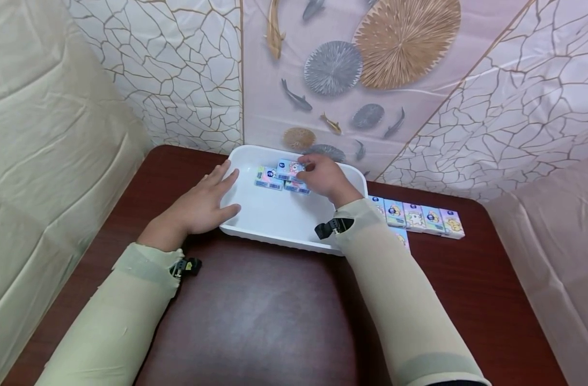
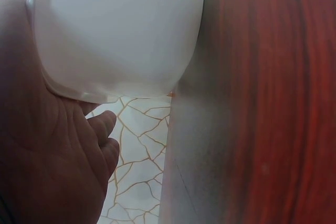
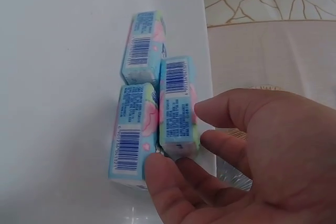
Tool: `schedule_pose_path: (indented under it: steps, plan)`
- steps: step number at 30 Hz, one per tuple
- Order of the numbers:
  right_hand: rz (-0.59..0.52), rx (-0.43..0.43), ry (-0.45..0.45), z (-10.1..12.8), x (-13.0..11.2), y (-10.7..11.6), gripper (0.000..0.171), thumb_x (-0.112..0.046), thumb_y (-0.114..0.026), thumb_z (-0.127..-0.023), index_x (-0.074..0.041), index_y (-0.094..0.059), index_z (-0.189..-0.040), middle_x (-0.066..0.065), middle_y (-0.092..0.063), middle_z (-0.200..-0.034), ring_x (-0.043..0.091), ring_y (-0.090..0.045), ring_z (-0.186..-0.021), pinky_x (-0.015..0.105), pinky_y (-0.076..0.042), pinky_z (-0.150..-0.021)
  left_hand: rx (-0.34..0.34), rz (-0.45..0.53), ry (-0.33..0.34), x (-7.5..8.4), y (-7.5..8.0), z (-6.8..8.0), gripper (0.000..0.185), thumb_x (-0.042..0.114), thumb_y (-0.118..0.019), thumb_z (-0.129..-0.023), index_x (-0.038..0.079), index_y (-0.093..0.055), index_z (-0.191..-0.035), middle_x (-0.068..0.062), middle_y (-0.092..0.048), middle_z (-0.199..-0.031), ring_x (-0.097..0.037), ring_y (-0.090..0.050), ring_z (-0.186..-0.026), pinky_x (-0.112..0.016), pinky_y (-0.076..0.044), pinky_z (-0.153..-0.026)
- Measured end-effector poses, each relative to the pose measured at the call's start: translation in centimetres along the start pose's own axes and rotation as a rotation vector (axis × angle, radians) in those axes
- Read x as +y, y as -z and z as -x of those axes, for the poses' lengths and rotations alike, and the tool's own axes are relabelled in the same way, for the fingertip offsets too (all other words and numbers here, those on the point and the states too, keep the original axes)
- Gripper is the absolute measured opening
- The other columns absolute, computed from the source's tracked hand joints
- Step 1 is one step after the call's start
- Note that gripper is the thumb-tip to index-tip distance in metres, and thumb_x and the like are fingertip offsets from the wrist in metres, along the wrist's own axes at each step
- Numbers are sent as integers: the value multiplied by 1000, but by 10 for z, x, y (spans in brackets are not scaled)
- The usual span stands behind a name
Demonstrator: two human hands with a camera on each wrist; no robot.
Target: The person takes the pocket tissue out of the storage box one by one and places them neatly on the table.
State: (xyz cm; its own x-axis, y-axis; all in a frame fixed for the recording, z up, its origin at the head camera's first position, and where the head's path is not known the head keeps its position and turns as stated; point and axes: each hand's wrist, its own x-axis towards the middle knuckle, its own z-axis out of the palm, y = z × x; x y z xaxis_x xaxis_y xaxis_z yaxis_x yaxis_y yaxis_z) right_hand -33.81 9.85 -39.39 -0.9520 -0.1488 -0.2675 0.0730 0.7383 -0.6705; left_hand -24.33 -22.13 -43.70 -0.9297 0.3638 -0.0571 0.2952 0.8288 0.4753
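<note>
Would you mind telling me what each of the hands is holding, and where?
The right hand pinches a tissue packet at its near end inside the white tray. The left hand rests flat on the tray's left rim, gripping nothing.

The right hand (image 1: 323,177) hides part of the packets (image 1: 288,170) — their printed labels stay too small to read.
</note>
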Motion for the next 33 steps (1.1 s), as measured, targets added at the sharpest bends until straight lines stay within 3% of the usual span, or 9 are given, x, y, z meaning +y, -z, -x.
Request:
schedule_pose_path:
  steps: [11, 17, 23, 28, 33]
  plan:
    - [34, 44, -8, -5, 0, -9, 40, -26, -82, -103, -21, -68, -140, 6, -65, -131, 28, -63, -113, 43, -57, -93, -2, 3, 4, 2, 2, 1, 88, 50, -57, -111, 19, -14, -182, -2, 8, -192, -36, 1, -179, -62, -11, -144]
    - [43, 71, 15, -3, 0, -13, 34, -37, -79, -106, -19, -70, -133, 6, -66, -131, 27, -62, -113, 44, -57, -94, -4, 0, 9, 2, 1, 0, 88, 51, -57, -111, 20, -14, -182, 0, 9, -192, -36, 1, -179, -62, -12, -144]
    - [84, 112, 24, -3, 0, -16, 25, -36, -72, -112, -19, -75, -130, 5, -71, -131, 26, -64, -114, 44, -58, -97, -5, -1, 6, 1, 0, -1, 88, 51, -57, -111, 20, -15, -182, -1, 9, -192, -35, 2, -179, -62, -12, -144]
    - [64, 128, -8, -3, 0, -17, 24, -33, -77, -109, -20, -77, -128, 4, -71, -140, 25, -65, -119, 45, -60, -102, 0, 2, 3, 2, 0, 0, 87, 50, -58, -111, 20, -17, -182, 0, 9, -192, -37, 0, -179, -62, -12, -144]
    - [55, 133, -16, -2, 0, -17, 23, -31, -80, -107, -19, -77, -125, 4, -72, -138, 25, -66, -117, 44, -60, -100, -5, 11, 3, 3, 0, 0, 86, 50, -57, -111, 21, -19, -182, 1, 10, -192, -35, 2, -179, -62, -11, -144]
